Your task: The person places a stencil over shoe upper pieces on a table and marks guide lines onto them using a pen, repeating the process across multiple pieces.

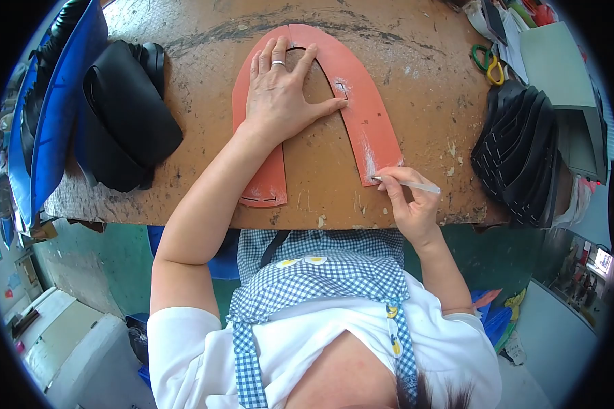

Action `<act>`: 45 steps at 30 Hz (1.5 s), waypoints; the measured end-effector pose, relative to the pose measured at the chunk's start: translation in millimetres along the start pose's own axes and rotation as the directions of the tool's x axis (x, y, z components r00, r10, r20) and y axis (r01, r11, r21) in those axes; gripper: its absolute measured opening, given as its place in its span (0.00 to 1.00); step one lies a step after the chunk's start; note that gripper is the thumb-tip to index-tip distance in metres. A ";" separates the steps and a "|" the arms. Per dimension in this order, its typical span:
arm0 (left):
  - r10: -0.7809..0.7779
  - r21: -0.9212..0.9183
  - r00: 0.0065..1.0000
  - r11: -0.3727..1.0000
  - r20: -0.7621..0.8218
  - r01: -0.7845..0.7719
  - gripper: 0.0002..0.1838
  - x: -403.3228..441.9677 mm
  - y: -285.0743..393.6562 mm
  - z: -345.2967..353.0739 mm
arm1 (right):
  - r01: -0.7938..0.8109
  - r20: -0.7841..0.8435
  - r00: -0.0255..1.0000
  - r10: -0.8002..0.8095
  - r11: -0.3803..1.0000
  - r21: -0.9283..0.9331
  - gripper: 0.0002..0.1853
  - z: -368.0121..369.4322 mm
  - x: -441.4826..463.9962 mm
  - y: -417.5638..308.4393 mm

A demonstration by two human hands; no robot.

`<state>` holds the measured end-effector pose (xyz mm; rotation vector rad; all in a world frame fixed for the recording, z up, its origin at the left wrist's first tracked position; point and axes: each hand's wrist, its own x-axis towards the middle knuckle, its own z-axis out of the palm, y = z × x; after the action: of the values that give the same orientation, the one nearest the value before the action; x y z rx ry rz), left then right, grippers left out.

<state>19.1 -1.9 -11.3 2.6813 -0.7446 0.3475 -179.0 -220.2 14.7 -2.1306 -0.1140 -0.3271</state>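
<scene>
A salmon-red, horseshoe-shaped template point(374, 112) lies flat on the worn wooden table, its curve at the far side and two legs toward me. Narrow dark slots and whitish smears show on it. My left hand point(278, 95) is spread over the left side and the inner opening, thumb on the right leg, a ring on one finger. In my right hand point(415, 198) a slim white pen point(419, 185) is pinched, its tip at the lower end of the template's right leg. Under the left palm and forearm, part of the left leg is hidden.
Black leather-like pieces point(126, 116) sit at the left beside a blue bin point(65, 116). On the right lies a stack of black pieces with white marks point(515, 153). Green-and-yellow scissors point(488, 65) rest behind it, near a grey-green machine point(559, 65). The table's front edge point(307, 226) runs before my apron.
</scene>
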 end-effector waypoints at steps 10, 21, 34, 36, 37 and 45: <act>-0.005 -0.002 1.000 1.000 0.010 0.005 0.55 0.5 0.8 -2.5 | -0.166 -0.114 0.977 0.178 0.980 0.106 0.05 -1.3 -7.0 -6.3; 0.003 -0.003 1.000 1.000 0.024 -0.002 0.55 1.1 1.2 -4.3 | -0.204 -0.052 0.978 0.200 0.972 -0.114 0.07 -31.2 19.1 -10.9; -0.033 -0.154 0.998 0.988 -0.046 0.026 0.69 1.9 0.0 -1.1 | 0.296 0.104 0.953 -0.283 0.944 -0.146 0.06 89.0 230.2 43.3; -0.052 -0.235 0.996 0.971 -0.071 0.034 0.67 1.8 -0.6 -0.5 | 0.298 0.102 0.954 -0.283 0.937 -0.183 0.06 97.3 230.0 48.5; -0.059 -0.300 0.995 0.953 -0.083 0.032 0.61 2.3 -2.3 -3.3 | 0.292 0.098 0.956 -0.278 0.938 -0.189 0.06 98.3 231.1 50.0; -0.386 -0.075 0.921 0.918 0.053 0.389 0.38 -52.7 14.4 -52.5 | 0.274 0.109 0.960 -0.257 0.942 -0.194 0.06 99.0 230.4 50.3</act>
<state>-40.0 30.3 23.5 2.6776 -0.2149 0.1602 71.2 -175.7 -13.6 -2.3395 -0.4360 -0.4242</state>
